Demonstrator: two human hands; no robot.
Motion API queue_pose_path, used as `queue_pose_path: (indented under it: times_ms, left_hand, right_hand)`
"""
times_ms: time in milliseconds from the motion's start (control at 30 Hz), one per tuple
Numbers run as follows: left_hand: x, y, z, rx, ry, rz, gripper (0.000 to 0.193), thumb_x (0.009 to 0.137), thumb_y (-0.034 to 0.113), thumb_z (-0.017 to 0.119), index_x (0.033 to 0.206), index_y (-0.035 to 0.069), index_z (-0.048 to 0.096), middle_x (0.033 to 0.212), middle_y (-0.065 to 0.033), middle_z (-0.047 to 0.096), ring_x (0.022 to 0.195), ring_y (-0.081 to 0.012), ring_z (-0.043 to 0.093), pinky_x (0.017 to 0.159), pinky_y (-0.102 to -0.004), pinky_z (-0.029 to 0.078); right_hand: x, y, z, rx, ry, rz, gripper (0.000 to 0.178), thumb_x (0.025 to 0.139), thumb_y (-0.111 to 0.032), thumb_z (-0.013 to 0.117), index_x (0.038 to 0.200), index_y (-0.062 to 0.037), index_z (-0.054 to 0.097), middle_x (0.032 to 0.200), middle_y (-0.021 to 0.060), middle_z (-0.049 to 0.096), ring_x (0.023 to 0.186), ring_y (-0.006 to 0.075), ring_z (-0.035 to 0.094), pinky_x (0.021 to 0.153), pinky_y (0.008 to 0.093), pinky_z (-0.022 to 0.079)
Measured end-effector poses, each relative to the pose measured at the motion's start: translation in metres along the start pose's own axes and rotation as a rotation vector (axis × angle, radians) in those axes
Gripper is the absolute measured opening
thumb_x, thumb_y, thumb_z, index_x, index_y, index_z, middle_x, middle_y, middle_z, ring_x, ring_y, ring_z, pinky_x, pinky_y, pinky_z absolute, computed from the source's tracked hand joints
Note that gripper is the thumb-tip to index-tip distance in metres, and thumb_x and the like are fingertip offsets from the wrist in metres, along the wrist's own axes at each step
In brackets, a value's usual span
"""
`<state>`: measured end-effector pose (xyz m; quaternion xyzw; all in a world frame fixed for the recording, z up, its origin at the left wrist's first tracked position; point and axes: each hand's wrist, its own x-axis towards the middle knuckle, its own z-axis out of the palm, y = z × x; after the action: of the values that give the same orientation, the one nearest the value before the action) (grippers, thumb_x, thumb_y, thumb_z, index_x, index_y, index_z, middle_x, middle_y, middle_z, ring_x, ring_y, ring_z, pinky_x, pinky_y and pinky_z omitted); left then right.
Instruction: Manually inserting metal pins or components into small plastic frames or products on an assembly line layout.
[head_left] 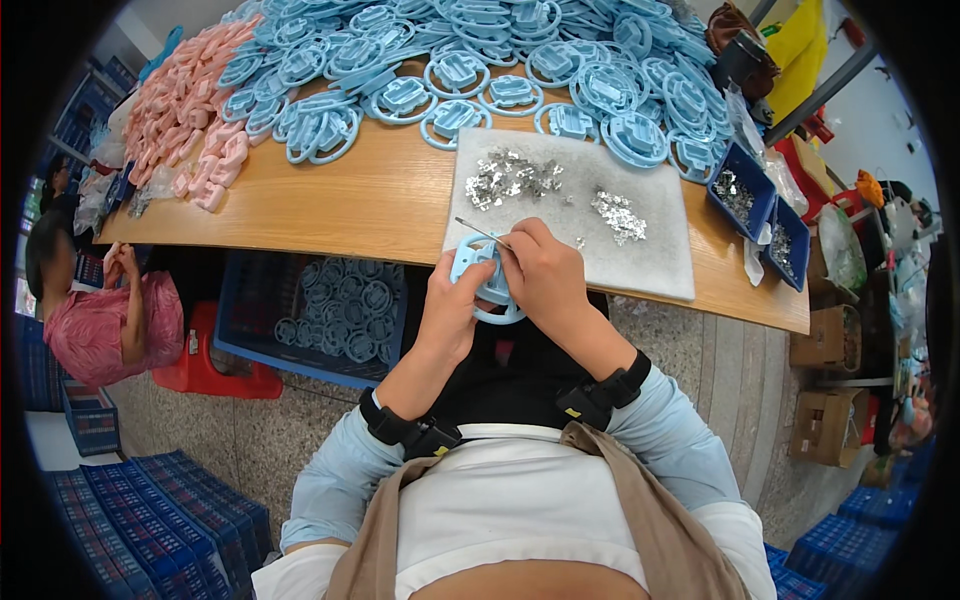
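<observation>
My left hand (447,305) is closed around a light-blue plastic ring-shaped part (498,316) with a moulded centre, held just off the table's near edge. The thumb lies across its centre. My right hand (546,272) pinches a slim metal tool (478,230), whose thin end sticks out to the upper left above the blue part. The tool's other end is hidden by the fingers. Just beyond my hands lies a pale grey foam mat (580,265), bearing two heaps of small silvery metal pieces (512,178), (620,217).
Blue ring parts (455,72) are piled along the table's (330,205) far side, beside pink plastic parts (190,95). Blue bins (742,190) of metal pieces stand at right. Below left sit a blue crate (310,355) of rings and a red stool (215,365). Another person (115,320) sits there.
</observation>
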<state>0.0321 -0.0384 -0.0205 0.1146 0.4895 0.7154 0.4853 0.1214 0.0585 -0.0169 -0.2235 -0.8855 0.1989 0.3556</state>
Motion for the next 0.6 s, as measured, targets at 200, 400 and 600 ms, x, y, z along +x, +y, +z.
queue_pose_path:
  times_ms: [200,400,600]
  left_hand:
    - [0.011,-0.002,-0.006,0.005,-0.041,0.02,0.03,0.082,0.01,0.056,0.109,0.005,0.046,0.094,-0.005,0.056,0.08,-0.0117,0.059,0.06,-0.026,0.051]
    - [0.02,-0.007,-0.01,-0.224,-0.064,-0.056,0.027,0.085,0.008,0.052,0.111,0.004,0.048,0.095,-0.0049,0.058,0.082,-0.0132,0.059,0.067,-0.0274,0.051]
    - [0.018,-0.007,-0.01,-0.26,-0.06,-0.059,0.024,0.087,0.009,0.053,0.11,0.005,0.048,0.097,-0.0046,0.058,0.085,-0.0129,0.059,0.072,-0.0273,0.049]
  right_hand:
    - [-0.002,-0.002,-0.013,-0.005,-0.135,-0.041,0.024,0.075,-0.008,0.061,0.099,-0.0046,0.061,0.092,0.0091,0.056,0.061,0.0266,0.059,0.054,0.0332,0.047]
    - [-0.004,0.009,-0.019,0.117,-0.175,0.158,0.035,0.082,-0.011,0.052,0.116,-0.0106,0.055,0.083,0.0119,0.055,0.068,0.0304,0.059,0.059,0.0391,0.046]
    - [-0.025,0.002,-0.02,-0.065,-0.28,0.086,0.04,0.079,-0.006,0.052,0.119,-0.0118,0.053,0.075,0.0116,0.057,0.059,0.0302,0.058,0.054,0.0384,0.047]
